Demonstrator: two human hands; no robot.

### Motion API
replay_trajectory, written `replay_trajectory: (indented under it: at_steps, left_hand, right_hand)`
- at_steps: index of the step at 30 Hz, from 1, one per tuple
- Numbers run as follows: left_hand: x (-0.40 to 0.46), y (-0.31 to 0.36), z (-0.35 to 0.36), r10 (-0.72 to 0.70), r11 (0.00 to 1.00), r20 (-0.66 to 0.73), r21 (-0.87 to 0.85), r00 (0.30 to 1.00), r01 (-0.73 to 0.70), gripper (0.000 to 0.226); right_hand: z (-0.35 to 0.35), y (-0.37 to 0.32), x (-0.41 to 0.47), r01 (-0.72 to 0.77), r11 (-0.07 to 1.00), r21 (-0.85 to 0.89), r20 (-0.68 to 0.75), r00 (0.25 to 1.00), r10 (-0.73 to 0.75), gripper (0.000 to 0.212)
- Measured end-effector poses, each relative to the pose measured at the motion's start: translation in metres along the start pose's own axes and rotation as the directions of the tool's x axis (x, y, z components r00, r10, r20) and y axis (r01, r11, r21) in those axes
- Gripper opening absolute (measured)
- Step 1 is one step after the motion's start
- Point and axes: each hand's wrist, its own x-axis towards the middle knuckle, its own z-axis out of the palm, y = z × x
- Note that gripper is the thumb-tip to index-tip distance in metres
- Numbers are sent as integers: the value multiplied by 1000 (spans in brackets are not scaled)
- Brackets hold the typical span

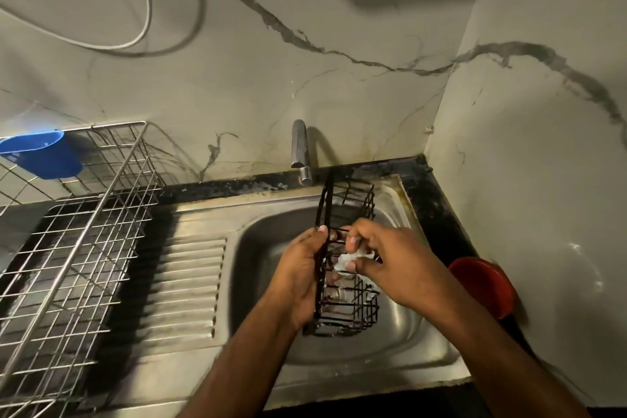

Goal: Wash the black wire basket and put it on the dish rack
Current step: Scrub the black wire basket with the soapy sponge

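Basket (pixel 346 248): mid-scrub over sink (pixel 258 282), left hand (pixel 298 278) gripping its side, right hand (pixel 383 258) pinching scrubber (pixel 349 261) against wires; rinse and rack (pixel 68 248) placement apparently outstanding.

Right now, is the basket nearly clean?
Halfway, I'd guess. The left hand grips the black wire basket over the sink, and the right hand rubs it with a soapy white scrubber. No water runs from the tap. Rinsing and the dish rack are left.
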Motion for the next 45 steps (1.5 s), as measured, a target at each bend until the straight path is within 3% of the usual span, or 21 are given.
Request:
replay_trajectory:
  at_steps: [4,9,13,18,23,27,31,35,40,45]
  left_hand:
    - [-5,7,5,65,997,-1,-43,998,-65,24]
    - [-8,9,11,100,991,-22,-90,995,-102,25]
    - [-9,10,10,124,990,-53,-61,991,-127,40]
    - [-12,12,5,158,987,-20,-2,987,-158,27]
    - [-12,15,9,152,987,-45,-42,987,-154,39]
    - [-11,20,9,168,983,-82,-65,982,-173,41]
    - [-10,22,8,221,972,-88,-68,971,-227,50]
    - [-10,23,5,252,957,-76,-127,965,-260,39]
    - [-14,24,8,253,958,-27,-134,967,-254,28]
    - [-14,22,5,243,957,-29,-157,970,-244,27]
  right_hand:
    - [-5,-13,-2,53,999,4,-106,993,-52,21]
    - [-2,-32,-10,170,972,-162,58,985,-163,14]
    - [0,-33,-12,159,968,-192,61,987,-150,22]
    - [-7,-21,-15,58,998,27,-111,992,-54,28]
    - [-10,-12,-15,92,992,-88,-25,995,-95,21]
    - [-15,-9,-18,137,989,62,-168,978,-125,21]
    - [-22,-5,-18,203,979,15,-44,978,-202,28]
    - [-36,-1,-23,258,965,40,-168,954,-248,29]
    - [-38,5,-21,284,954,-92,-27,957,-287,32]
    - [-41,-5,-26,338,941,32,-281,906,-316,26]
